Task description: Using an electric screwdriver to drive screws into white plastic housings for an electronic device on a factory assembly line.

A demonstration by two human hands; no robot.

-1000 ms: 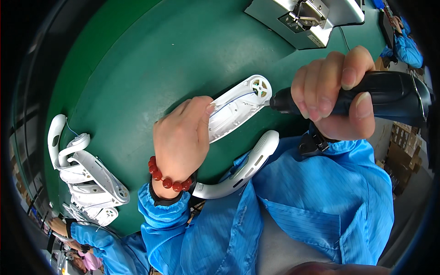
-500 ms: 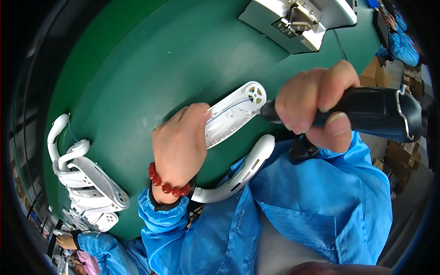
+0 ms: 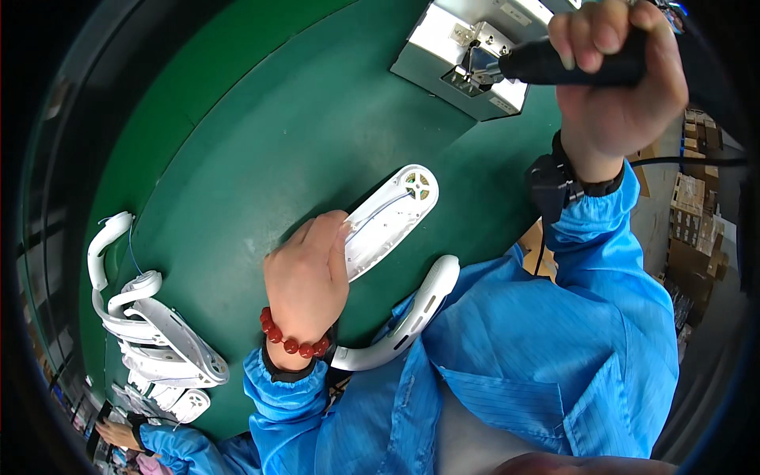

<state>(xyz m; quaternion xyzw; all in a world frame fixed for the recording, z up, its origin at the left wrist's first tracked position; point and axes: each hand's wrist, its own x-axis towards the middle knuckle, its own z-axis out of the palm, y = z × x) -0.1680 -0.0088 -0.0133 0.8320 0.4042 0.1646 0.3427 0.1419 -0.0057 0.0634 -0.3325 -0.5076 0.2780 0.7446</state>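
My left hand (image 3: 307, 279), with a red bead bracelet at the wrist, presses down on a white curved plastic part (image 3: 389, 220) that lies open-side up on the green mat (image 3: 261, 158); a round metal piece shows at its far end. My right hand (image 3: 616, 87) is raised at the upper right and grips a black electric screwdriver (image 3: 570, 65). The tool's tip points into a grey metal box (image 3: 459, 59) at the mat's far edge. A second white curved arm (image 3: 405, 321) of the same part runs along the mat's near edge beside my left wrist.
A pile of several white curved plastic parts (image 3: 150, 332) lies at the left of the mat. Another person's hand in a blue sleeve (image 3: 150, 443) shows at the lower left. Cardboard boxes (image 3: 689, 229) stand on the floor at the right.
My right hand has lifted the screwdriver off the white part's round end and carried it up and away to the grey metal box. My left hand has stayed on the part.
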